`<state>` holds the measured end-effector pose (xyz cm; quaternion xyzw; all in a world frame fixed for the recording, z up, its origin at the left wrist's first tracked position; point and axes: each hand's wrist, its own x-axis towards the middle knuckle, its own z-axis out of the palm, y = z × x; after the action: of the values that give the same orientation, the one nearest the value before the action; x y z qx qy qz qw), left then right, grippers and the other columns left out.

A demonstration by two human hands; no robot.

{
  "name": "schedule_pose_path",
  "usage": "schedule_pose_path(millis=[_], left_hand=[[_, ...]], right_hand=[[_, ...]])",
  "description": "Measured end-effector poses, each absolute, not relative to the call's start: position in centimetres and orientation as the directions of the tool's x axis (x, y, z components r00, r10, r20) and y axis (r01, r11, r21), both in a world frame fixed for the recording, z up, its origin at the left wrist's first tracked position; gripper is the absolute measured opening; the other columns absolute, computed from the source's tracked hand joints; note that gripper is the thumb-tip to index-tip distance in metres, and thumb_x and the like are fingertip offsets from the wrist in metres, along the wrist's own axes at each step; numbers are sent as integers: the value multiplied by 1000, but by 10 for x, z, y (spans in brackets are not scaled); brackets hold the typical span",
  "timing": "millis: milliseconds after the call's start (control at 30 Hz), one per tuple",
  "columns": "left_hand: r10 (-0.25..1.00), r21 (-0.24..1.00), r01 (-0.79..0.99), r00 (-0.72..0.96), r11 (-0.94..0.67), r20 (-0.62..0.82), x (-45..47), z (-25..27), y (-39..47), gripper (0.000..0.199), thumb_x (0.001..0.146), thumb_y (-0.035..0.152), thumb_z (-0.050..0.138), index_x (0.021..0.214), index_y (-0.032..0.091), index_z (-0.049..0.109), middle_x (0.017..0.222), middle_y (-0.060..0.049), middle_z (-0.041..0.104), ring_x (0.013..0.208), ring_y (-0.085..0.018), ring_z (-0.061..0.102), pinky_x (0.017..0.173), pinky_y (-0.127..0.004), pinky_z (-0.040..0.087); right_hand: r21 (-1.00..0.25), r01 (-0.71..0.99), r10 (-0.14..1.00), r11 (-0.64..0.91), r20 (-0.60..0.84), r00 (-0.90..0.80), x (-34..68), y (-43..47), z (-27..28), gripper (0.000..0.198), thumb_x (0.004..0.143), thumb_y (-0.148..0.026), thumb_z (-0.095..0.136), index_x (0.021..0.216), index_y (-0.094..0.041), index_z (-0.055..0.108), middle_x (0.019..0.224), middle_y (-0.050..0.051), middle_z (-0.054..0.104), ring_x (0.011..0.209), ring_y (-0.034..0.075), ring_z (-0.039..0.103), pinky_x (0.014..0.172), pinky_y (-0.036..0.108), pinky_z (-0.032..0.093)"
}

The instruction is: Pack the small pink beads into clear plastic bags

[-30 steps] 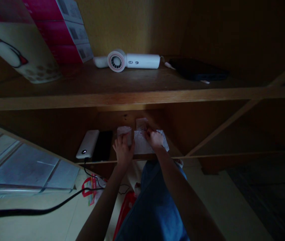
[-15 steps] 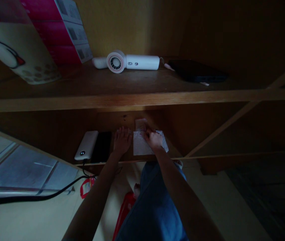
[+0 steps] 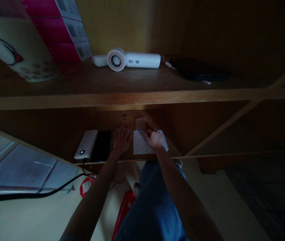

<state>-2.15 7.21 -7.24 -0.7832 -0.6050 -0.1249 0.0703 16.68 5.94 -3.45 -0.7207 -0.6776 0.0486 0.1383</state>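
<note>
A white sheet [image 3: 139,144] lies flat on the lower shelf [image 3: 174,149], near its front edge. It looks matte and pale, straight along its left and near sides, with faint wrinkles towards the far side. Just beyond that far side is a small clear packet [image 3: 140,124], thin and slightly shiny, with a pinkish tinge. On the right a speckled, bluish-white piece [image 3: 164,140] shows past the hand; whether it belongs to the sheet I cannot tell.

The right hand [image 3: 154,139] rests over the sheet, fingers curled down at its far part; whether they pinch anything I cannot tell. The left hand [image 3: 122,140] lies palm down beside the sheet, fingers stretched out and clasping nothing; a pale edge shows faintly by its fingertips, mostly hidden.

Left of that hand lie a black slab [image 3: 101,145] and a white block [image 3: 87,142] with a small round light, a dark cable [image 3: 37,195] running below. The upper shelf [image 3: 132,80] bears a white handheld fan [image 3: 142,60], a dark flat object [image 3: 200,70], magenta boxes [image 3: 59,30] and a cup [image 3: 32,50].
</note>
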Motion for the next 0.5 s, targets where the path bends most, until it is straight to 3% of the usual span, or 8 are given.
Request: schedule_pose_path(millis=[167,333,500], left_hand=[[910,94,956,232,-279,344,-22,-74,72,53,90,42,31,136,15,35,145,-17,28,134,-30,24,107,-50,22],[875,206,937,164,-283,456,-22,-74,72,58,90,40,33,135,3,30,141,-21,33,133,-28,27,107,-49,24],[849,187,933,180,-307,496,-21,-67,68,43,91,36,32,123,12,47,141,-16,35,134,-27,26,107,-50,20]], right_hand=[[-296,954,988,-54,124,94,167,61,-36,38,88,-44,36,96,-22,67,109,9,62,83,18,62,67,27,41],[-313,947,984,-67,136,114,166,60,-34,36,88,-44,38,96,-22,66,102,8,65,83,17,61,67,26,39],[-331,942,979,-46,174,109,166,59,-31,33,86,-44,41,93,-23,65,100,6,65,80,17,62,65,26,39]])
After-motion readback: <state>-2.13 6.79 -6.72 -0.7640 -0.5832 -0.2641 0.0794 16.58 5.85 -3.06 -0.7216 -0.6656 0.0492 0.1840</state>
